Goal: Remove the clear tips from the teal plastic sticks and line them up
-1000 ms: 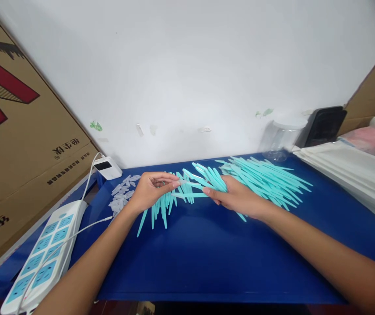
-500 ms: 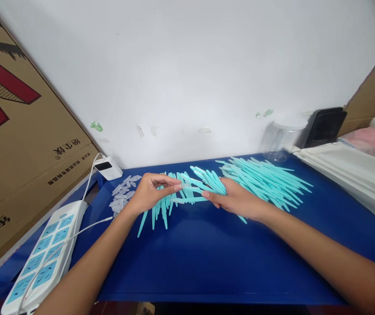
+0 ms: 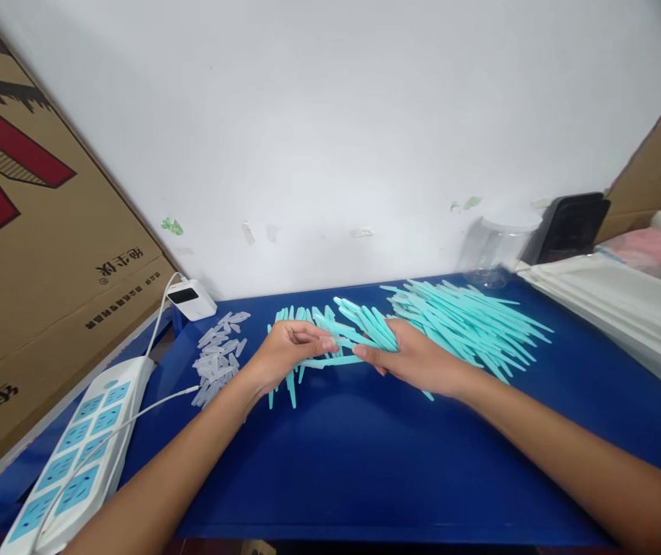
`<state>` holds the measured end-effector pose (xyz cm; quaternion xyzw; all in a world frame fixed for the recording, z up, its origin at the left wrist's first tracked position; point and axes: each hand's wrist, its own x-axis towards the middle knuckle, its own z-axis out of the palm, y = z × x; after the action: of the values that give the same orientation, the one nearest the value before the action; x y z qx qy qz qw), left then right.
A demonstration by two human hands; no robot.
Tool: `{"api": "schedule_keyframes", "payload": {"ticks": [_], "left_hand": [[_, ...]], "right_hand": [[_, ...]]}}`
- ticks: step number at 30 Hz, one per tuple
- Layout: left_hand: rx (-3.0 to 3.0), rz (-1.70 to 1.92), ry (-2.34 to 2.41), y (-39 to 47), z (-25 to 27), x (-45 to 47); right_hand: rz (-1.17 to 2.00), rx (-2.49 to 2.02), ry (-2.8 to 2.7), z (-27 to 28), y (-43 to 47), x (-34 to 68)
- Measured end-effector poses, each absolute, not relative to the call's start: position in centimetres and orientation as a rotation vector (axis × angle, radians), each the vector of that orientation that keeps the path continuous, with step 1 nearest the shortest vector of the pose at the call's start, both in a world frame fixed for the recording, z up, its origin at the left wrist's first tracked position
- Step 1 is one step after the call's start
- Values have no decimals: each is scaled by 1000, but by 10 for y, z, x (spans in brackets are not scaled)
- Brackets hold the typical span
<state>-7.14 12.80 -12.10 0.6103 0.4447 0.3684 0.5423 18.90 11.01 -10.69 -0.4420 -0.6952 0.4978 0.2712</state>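
My right hand is wrapped round a fanned bunch of slim turquoise plastic sticks, their ends pointing left. My left hand is closed, its thumb and forefinger pinching a small clear cap at the end of one stick from that bunch. Whether the cap is fully seated is too small to tell. Beneath and behind the left hand lies a row of similar turquoise sticks, partly hidden. Loose clear caps are heaped to the left. A larger pile of turquoise sticks spreads behind the right hand.
On the left of the blue table are a white power strip, a cable and a small white device. A lidded clear jar, a black object and white trays stand at right. A cardboard box rises at left.
My left hand has moved right and slightly down, bringing its fingers closer to the bunch and the clear cap onto a stick's end. The right hand has barely moved.
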Motion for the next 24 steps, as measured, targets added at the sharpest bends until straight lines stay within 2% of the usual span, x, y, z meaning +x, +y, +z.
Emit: {"api": "schedule_keyframes", "payload": {"ticks": [10,14,18,24], "left_hand": [[1541,893,1068,122,-114,-62],[1909,671,1186,129,-93,-87],[2193,388,1672,149,-71,-159],[2061,-28,2039,166,-75,-222]], "right_hand": [[1327,-1134,-1859,-105,107,186],[1335,-1257,-1833,-108,108,186],[1288,-1308,-1822,-111,114,190],[1270,-1321,-1754,-124,124,197]]}}
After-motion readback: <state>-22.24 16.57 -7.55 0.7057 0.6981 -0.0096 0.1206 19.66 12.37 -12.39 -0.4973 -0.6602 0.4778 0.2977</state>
